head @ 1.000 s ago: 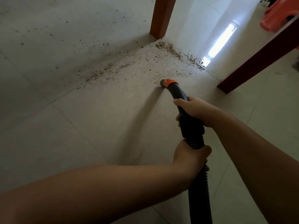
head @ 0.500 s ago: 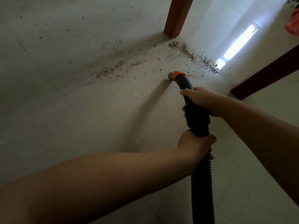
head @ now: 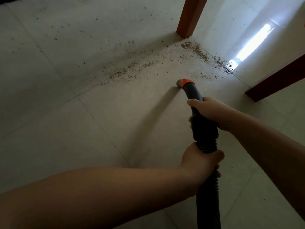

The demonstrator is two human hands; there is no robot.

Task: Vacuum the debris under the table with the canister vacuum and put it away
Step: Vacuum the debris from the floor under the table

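A black vacuum hose (head: 208,192) runs up from the bottom edge to a curved black handle with an orange-ringed nozzle (head: 184,82) whose mouth rests on the pale floor tiles. My right hand (head: 209,112) grips the handle just behind the nozzle. My left hand (head: 198,160) is wrapped around the ribbed hose below it. Brown crumb debris (head: 142,66) lies in a band just beyond the nozzle, with a denser streak of debris (head: 195,48) running from the table leg toward the right.
An orange-brown wooden table leg (head: 189,15) stands at the top, right behind the debris. A darker red-brown wooden bar (head: 279,80) slants in from the right edge. A bright light reflection (head: 252,42) lies on the tiles at upper right.
The view has shifted, so the leg and debris sit further right in frame. The nozzle stays on the floor at the near edge of the crumbs, both hands keeping their grip.
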